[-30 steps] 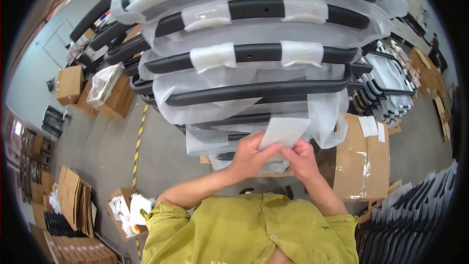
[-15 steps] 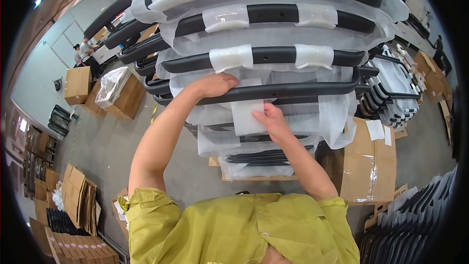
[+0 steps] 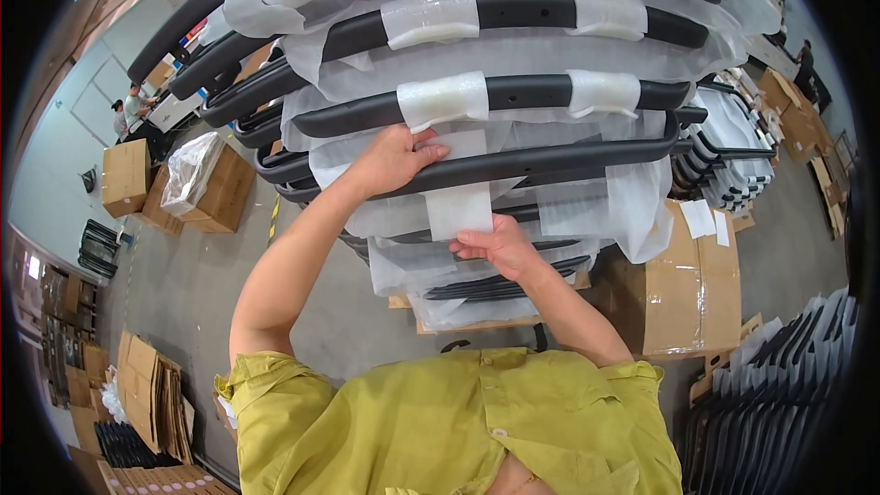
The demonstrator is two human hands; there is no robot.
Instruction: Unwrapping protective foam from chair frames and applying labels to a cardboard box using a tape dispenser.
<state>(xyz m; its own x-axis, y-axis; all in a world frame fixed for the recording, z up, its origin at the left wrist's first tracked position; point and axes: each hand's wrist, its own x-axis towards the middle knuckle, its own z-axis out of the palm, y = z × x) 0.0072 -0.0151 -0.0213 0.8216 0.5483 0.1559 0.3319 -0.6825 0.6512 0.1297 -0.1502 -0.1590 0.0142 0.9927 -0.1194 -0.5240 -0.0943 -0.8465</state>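
a tall stack of black frames [image 3: 541, 90], interleaved with white foam sheeting, fills the upper view before me; its top is cut off by the rim, and most of its depth lies hidden behind the nearest rails. my yellow-green shirt [image 3: 403, 412] occupies the foreground, cropped below. at lower right, a row of wrapped dark frames [image 3: 779, 403] runs into the black border, its far end lost. beside the stack stands a taped brown carton [image 3: 692, 302], its left side in shadow. the front bar [image 3: 568, 157], a black rail, crosses the stack at the height of my hands; its left end passes behind my left arm. far left, a carton under clear plastic [image 3: 191, 174] sits on the floor, and past it people stand at a pale table [image 3: 179, 115], too small to make out in detail.

my left grip [image 3: 394, 160] lies bent over the bar, thumb toward me; the other fingers are partly hidden, and i cannot tell whether they clasp the rail or the foam. my right grip [image 3: 504, 247] has its fingers touching the strip's lower edge; whether they pinch it i cannot tell. the white foam strip [image 3: 461, 209] shows above and below the bar, between my two hands, its middle hidden behind the rail.
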